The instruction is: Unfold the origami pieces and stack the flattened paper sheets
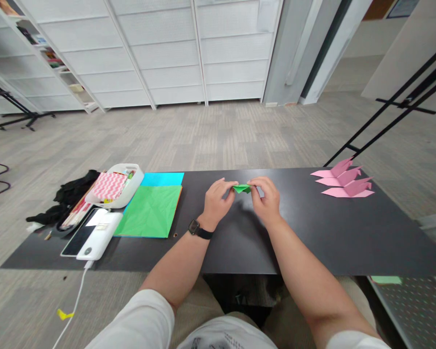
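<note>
Clearly green, small, folded paper (pixel 242 188).

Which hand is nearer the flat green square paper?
Left: the left hand is right of the green paper, across a short gap; the right hand is farther right.

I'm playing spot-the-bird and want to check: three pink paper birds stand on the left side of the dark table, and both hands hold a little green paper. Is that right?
Not quite: the head view shows the three pink paper birds on the right side of the dark table. The rest is right: both hands hold a little green paper.
</note>
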`<state>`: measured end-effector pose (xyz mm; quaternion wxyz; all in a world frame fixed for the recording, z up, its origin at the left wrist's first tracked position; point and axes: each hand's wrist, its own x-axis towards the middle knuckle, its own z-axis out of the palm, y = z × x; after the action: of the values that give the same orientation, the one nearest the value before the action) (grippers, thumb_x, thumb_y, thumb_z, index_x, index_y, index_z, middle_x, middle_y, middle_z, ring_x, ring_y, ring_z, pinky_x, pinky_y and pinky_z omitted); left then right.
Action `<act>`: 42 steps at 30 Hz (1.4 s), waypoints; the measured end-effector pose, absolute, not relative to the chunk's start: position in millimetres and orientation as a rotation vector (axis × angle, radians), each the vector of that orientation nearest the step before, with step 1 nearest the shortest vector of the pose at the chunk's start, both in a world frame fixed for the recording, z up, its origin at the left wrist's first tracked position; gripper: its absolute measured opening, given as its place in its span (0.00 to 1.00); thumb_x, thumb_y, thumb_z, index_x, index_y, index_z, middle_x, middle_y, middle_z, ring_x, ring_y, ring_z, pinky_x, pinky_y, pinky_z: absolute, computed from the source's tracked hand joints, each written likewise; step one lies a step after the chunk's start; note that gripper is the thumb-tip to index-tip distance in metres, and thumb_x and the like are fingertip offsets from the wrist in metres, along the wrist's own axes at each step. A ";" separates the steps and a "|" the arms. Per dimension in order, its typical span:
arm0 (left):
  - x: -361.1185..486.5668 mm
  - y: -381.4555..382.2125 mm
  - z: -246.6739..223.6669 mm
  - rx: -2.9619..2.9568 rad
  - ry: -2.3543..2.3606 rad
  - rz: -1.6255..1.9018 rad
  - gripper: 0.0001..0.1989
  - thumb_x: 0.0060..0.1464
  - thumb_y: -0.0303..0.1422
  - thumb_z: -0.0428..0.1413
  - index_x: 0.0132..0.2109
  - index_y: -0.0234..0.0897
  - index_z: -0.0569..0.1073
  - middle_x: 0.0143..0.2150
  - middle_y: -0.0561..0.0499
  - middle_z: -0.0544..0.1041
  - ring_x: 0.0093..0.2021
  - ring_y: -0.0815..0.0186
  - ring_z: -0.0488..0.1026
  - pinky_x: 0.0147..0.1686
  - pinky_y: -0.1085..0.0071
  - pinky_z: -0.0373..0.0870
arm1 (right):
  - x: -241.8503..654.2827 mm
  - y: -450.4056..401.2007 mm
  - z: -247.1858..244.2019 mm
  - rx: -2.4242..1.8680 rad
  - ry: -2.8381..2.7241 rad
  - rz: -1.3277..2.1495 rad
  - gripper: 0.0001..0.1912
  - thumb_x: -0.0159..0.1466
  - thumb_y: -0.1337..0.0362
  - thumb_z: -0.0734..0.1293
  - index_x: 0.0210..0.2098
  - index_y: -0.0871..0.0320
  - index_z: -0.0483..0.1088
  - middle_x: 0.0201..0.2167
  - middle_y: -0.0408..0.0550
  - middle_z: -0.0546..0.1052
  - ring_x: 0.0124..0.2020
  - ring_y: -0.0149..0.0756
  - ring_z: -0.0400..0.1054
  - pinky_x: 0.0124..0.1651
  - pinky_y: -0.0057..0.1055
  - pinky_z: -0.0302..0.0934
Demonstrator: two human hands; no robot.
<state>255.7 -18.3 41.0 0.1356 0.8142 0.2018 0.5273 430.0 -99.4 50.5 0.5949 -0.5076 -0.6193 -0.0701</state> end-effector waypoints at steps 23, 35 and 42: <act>257.1 -21.0 41.9 2.158 0.393 1.239 0.07 0.60 0.25 0.62 0.44 0.41 0.77 0.57 0.44 0.83 0.60 0.58 0.80 0.62 0.52 0.77 | 435.4 -98.7 54.3 -1.159 -1.344 -0.020 0.08 0.74 0.61 0.65 0.41 0.48 0.77 0.46 0.51 0.81 0.50 0.46 0.77 0.55 0.50 0.72; 256.1 -20.8 43.1 2.114 0.424 1.195 0.07 0.60 0.28 0.64 0.42 0.41 0.74 0.59 0.42 0.81 0.61 0.56 0.79 0.62 0.52 0.74 | 436.4 -98.6 54.8 -1.139 -1.367 -0.036 0.08 0.74 0.60 0.65 0.41 0.48 0.77 0.45 0.51 0.81 0.50 0.46 0.76 0.54 0.49 0.72; 255.4 -20.9 45.1 2.112 0.451 1.263 0.05 0.61 0.29 0.64 0.41 0.41 0.74 0.53 0.44 0.82 0.55 0.58 0.80 0.58 0.55 0.76 | 438.8 -96.6 52.3 -1.157 -1.336 -0.023 0.09 0.74 0.59 0.65 0.40 0.49 0.77 0.44 0.51 0.81 0.48 0.46 0.77 0.54 0.49 0.72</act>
<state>255.4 -20.9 45.1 0.3143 0.8014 0.1712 0.4793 438.8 -96.6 52.3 0.6342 -0.5061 -0.5844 -0.0100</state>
